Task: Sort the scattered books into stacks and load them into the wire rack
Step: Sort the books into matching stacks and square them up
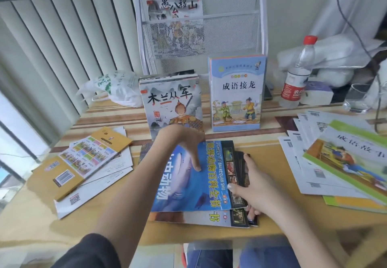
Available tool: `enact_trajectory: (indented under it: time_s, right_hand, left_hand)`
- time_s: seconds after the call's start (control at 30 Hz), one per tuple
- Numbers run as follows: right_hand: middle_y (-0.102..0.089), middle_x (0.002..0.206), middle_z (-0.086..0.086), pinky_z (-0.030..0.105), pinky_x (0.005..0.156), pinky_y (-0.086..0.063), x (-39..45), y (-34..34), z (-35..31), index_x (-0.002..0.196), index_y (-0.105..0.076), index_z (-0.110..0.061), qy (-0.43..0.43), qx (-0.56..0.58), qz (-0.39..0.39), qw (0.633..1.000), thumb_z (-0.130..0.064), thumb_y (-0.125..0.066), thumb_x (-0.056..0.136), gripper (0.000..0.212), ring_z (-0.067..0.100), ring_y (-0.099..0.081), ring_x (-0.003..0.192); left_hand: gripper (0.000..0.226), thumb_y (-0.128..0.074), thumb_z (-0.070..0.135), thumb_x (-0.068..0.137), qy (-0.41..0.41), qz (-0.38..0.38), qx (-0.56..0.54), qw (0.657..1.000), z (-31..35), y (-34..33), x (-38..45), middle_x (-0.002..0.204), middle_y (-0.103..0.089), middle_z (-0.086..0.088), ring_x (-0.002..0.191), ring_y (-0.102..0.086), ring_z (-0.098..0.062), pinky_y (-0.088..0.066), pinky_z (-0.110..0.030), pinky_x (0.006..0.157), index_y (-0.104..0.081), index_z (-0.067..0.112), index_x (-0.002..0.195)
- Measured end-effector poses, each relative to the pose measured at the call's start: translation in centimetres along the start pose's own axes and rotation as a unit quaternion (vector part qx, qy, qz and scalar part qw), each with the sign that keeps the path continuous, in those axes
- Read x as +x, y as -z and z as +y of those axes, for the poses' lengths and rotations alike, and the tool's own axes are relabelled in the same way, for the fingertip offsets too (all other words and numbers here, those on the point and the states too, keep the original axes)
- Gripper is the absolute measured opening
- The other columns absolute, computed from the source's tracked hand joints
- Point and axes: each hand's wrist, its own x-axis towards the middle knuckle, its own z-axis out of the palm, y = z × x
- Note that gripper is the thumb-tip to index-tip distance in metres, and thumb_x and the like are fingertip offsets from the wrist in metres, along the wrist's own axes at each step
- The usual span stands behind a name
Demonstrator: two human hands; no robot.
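Observation:
A blue whale-cover book [209,184] tops a small pile of similar books in the middle of the table. My left hand [184,144] rests on its cover, fingers spread. My right hand [253,186] grips the pile's right edge, thumb on top, fingers underneath. Behind the pile, a stack with a warrior cover [170,102] and a light blue stack [236,93] stand upright. The white wire rack [261,37] rises behind them with one picture book [176,7] in its upper pocket.
Yellow and white booklets [83,163] lie fanned at the left. A spread of green-edged books [339,156] lies at the right. A water bottle [297,74], a glass [356,98], a white bag [117,87] and a cable [356,28] sit at the back.

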Motion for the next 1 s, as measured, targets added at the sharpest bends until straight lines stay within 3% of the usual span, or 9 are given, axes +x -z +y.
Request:
enact_trajectory:
  time_s: [0.17, 0.33, 0.47, 0.53, 0.6, 0.67, 0.8, 0.9, 1.0]
  right_hand:
    - [-0.059, 0.087, -0.005, 0.02, 0.031, -0.04, 0.1, 0.2, 0.5, 0.146, -0.004, -0.041, 0.005, 0.031, 0.011, 0.999, -0.025, -0.066, 0.085, 0.088, 0.017, -0.061, 0.037]
    - [-0.057, 0.088, -0.007, 0.02, 0.032, -0.041, 0.1, 0.0, 1.1, 0.146, -0.005, -0.04, 0.008, 0.041, 0.029, 0.999, -0.028, -0.069, 0.083, 0.09, 0.015, -0.06, 0.036]
    - [-0.061, 0.073, -0.003, 0.02, 0.035, -0.039, 0.0, 0.0, 1.8, 0.142, -0.018, -0.039, 0.043, 0.058, 0.112, 0.991, -0.032, -0.073, 0.079, 0.084, 0.009, -0.056, 0.038]
    - [-0.062, 0.073, 0.0, 0.023, 0.05, -0.042, 0.1, 0.3, 2.2, 0.14, -0.026, -0.032, 0.076, 0.081, 0.191, 0.975, -0.037, -0.075, 0.075, 0.081, 0.011, -0.059, 0.058]
    - [-0.058, 0.099, -0.002, 0.028, 0.067, -0.041, 0.5, 0.7, 2.4, 0.137, -0.033, -0.031, 0.084, 0.122, 0.251, 0.957, -0.038, -0.077, 0.072, 0.079, 0.015, -0.056, 0.087]
    - [-0.053, 0.116, -0.007, 0.029, 0.079, -0.041, 0.8, 1.1, 1.8, 0.133, -0.036, -0.031, 0.077, 0.2, 0.241, 0.947, -0.035, -0.079, 0.072, 0.075, 0.012, -0.051, 0.108]
    - [-0.071, 0.105, -0.005, 0.025, 0.079, -0.053, 2.0, 2.2, -2.0, 0.111, -0.057, -0.02, 0.166, 0.469, 0.101, 0.861, -0.028, -0.067, 0.078, 0.036, 0.016, -0.065, 0.099]
    - [-0.071, 0.106, -0.006, 0.029, 0.087, -0.052, 3.3, 4.9, -5.1, 0.107, -0.06, -0.02, 0.251, 0.463, 0.173, 0.832, -0.022, -0.056, 0.093, 0.015, 0.014, -0.065, 0.103]
    - [-0.067, 0.117, -0.001, 0.047, 0.1, -0.044, 3.6, 8.3, -6.9, 0.11, -0.059, -0.026, 0.31, 0.412, 0.185, 0.837, -0.04, -0.061, 0.087, 0.027, 0.019, -0.06, 0.114]
  left_hand:
    - [0.121, -0.084, 0.06, 0.051, 0.019, -0.011, 0.021, 1.0, 0.4, -0.2, 0.0, 0.153, -0.031, -0.003, 0.138, -0.033, -0.028, -0.03, -0.045, 0.113, -0.023, 0.018, 0.147]
    - [0.104, -0.084, 0.055, 0.055, -0.026, 0.008, -0.038, 0.999, -0.1, -0.8, -0.5, 0.145, -0.044, 0.002, 0.132, -0.041, -0.023, -0.031, -0.043, 0.112, -0.036, 0.023, 0.142]
    - [0.071, -0.086, 0.043, 0.06, -0.084, 0.088, -0.14, 0.983, -1.3, -0.9, -1.8, 0.117, -0.062, 0.014, 0.108, -0.059, -0.012, -0.046, -0.028, 0.093, -0.052, 0.029, 0.12]
    - [0.058, -0.088, 0.034, 0.059, -0.097, 0.156, -0.203, 0.962, -2.1, -0.5, -3.0, 0.106, -0.064, 0.016, 0.097, -0.062, -0.004, -0.049, -0.022, 0.081, -0.056, 0.031, 0.108]
    - [0.052, -0.089, 0.019, 0.06, -0.113, 0.229, -0.307, 0.917, -2.8, 0.1, -4.3, 0.099, -0.066, 0.012, 0.085, -0.064, 0.004, -0.05, -0.016, 0.072, -0.057, 0.03, 0.1]
    - [0.052, -0.085, -0.001, 0.062, -0.145, 0.295, -0.414, 0.849, -2.9, 0.8, -5.5, 0.094, -0.068, 0.008, 0.079, -0.066, 0.001, -0.053, -0.019, 0.069, -0.057, 0.024, 0.098]
    - [0.055, -0.08, -0.009, 0.063, -0.187, 0.408, -0.506, 0.737, -1.1, 1.8, -6.8, 0.103, -0.071, -0.006, 0.093, -0.067, -0.015, -0.055, -0.032, 0.083, -0.057, 0.012, 0.109]
    - [0.048, -0.08, -0.006, 0.065, -0.198, 0.489, -0.548, 0.649, 0.8, 1.3, -7.4, 0.093, -0.074, 0.006, 0.088, -0.069, -0.009, -0.055, -0.023, 0.076, -0.057, 0.016, 0.102]
    - [0.043, -0.082, 0.005, 0.069, -0.206, 0.514, -0.567, 0.61, 1.5, 0.5, -8.2, 0.091, -0.074, 0.011, 0.088, -0.069, -0.006, -0.053, -0.018, 0.075, -0.057, 0.02, 0.101]
